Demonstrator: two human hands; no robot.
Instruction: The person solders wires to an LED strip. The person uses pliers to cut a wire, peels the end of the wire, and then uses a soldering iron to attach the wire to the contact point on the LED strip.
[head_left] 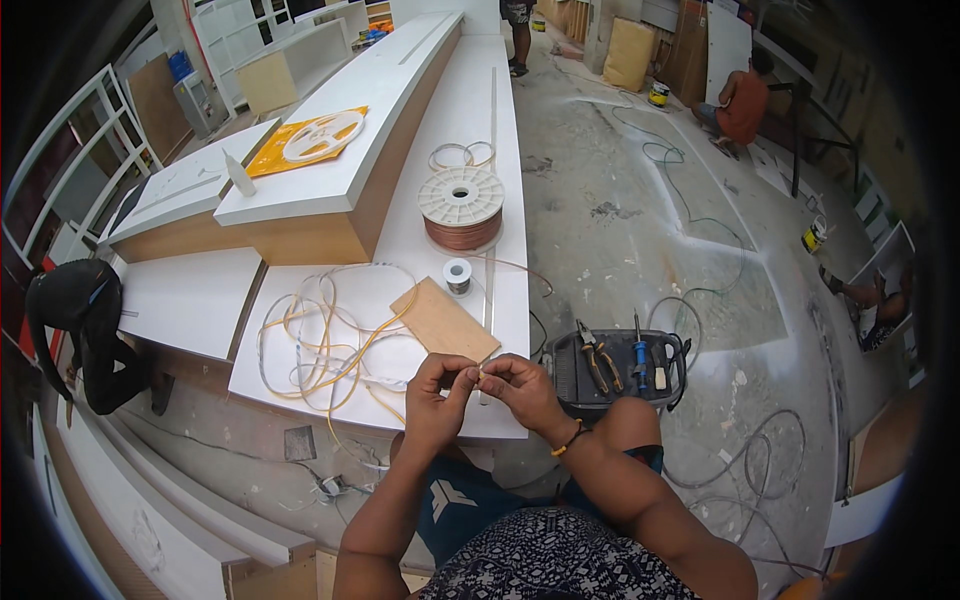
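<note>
My left hand and my right hand meet over the near edge of a white panel. Both are closed, thumbs and fingertips pinching something tiny that I cannot make out. Just beyond them lies a thin wooden board. Left of the board, a loose tangle of yellow and white LED strip spreads over the panel. A small spool of solder stands behind the board, with a large spool of reddish-brown wire farther back. Right of my hands, pliers and a blue-handled soldering iron rest on a dark case.
A white reel on an orange packet and a white squeeze bottle sit on the raised white unit. Cables trail across the floor at right. A person in dark clothes bends at left; another in orange crouches far right.
</note>
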